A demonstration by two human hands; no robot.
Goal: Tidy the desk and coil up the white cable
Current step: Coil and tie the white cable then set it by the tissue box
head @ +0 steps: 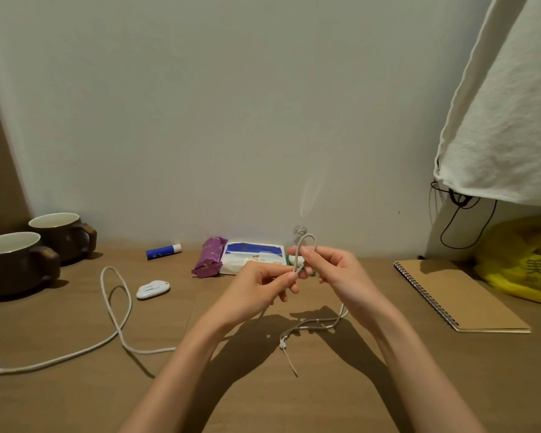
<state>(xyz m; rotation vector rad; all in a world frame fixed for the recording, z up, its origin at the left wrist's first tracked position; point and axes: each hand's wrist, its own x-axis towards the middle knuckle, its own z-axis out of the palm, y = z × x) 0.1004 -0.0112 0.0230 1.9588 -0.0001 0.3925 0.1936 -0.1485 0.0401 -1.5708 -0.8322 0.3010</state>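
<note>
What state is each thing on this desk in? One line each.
Cable: small loop held up, rest lying loose.
Left hand: pinches cable.
Right hand: grips cable loop.
Notebook: closed, flat.
Glue stick: capped, lying down.
Front mug: upright.
Back mug: upright.

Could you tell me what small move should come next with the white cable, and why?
Probably draw the next stretch of slack up with the left hand and lay a second loop beside the first. Both hands pinch the white cable, but only one small loop stands above the right hand, while most lies sprawled on the desk.
</note>
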